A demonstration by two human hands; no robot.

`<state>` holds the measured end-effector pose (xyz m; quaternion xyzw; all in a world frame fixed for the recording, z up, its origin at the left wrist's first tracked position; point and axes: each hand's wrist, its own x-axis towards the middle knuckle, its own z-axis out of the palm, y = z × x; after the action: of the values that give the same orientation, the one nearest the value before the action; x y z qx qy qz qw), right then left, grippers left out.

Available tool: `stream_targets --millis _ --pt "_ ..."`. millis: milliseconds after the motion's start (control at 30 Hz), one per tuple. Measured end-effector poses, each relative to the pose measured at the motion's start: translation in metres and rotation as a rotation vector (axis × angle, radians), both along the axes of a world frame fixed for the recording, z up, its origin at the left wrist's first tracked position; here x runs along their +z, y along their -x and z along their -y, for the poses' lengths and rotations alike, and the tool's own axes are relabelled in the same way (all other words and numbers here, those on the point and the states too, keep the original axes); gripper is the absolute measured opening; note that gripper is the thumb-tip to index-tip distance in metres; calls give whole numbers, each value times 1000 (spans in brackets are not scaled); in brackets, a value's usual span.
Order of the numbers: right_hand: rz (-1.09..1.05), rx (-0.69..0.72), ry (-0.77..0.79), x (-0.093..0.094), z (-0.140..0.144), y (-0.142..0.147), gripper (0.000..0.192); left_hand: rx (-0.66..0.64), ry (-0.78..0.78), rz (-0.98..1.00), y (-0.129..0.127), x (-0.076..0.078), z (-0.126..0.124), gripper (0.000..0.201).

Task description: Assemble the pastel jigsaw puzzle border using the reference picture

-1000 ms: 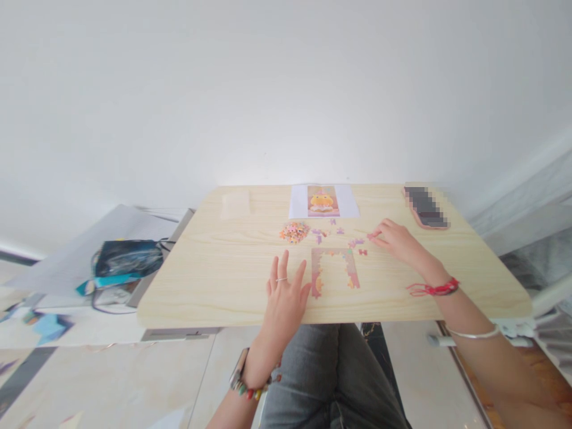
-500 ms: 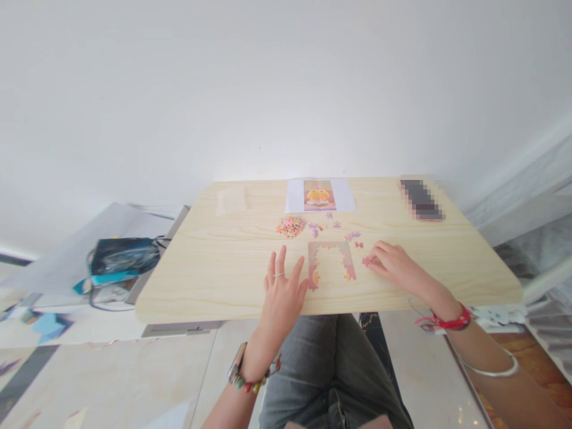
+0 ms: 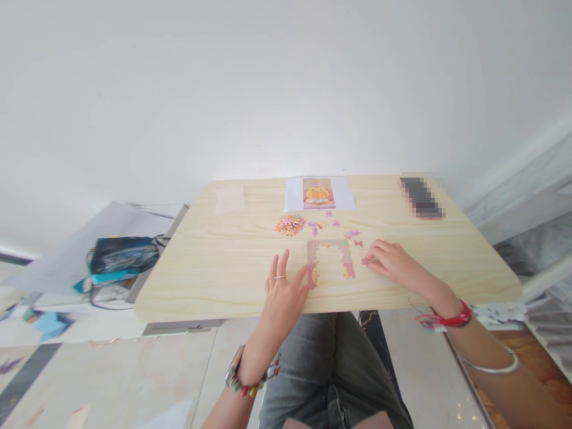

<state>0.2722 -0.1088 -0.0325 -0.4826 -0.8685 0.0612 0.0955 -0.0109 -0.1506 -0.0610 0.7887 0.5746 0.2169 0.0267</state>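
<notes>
Where the partly built puzzle frame (image 3: 330,260) lies near the front edge of the wooden table (image 3: 214,262), it forms an arch of pink and purple border pieces, open toward the person, with a few orange pieces at its lower left corner. Just to its right, the right hand (image 3: 393,263) rests on the table with its fingertips pinched together on a small pink puzzle piece (image 3: 367,261) — the piece sits close beside the right leg of the frame, though whether it touches the frame is too small to tell. On the other side, the left hand (image 3: 281,292) lies flat with fingers spread apart, gripping nothing; its thumb reaches the lower left corner of the frame.

Beyond the frame a few loose pieces (image 3: 353,235) are scattered, and further left sits a small heap of orange and pink pieces (image 3: 290,225). Behind these, at the far edge, lies a white sheet with the reference picture (image 3: 318,193) of a yellow figure. A clear plastic bag (image 3: 229,199) rests toward the far left corner, and a phone (image 3: 420,196) — blurred — toward the far right. Off the table's left side, a dark bag (image 3: 123,255) lies on a lower surface.
</notes>
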Motion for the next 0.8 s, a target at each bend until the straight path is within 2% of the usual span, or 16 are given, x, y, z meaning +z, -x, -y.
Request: stream_targets --millis 267,367,467,533,800 --pt "8 -6 -15 0 -2 0 15 15 11 -5 1 0 0 33" --pt "-43 45 -4 2 -8 -3 13 11 28 -13 3 1 0 34" --pt "-92 128 47 3 -15 -4 23 -5 69 -26 6 2 -1 35" --pt "-92 152 79 3 -18 -4 22 -8 85 -31 6 3 -2 35" --pt "20 76 42 10 -5 -1 17 -4 90 -27 7 0 0 36"
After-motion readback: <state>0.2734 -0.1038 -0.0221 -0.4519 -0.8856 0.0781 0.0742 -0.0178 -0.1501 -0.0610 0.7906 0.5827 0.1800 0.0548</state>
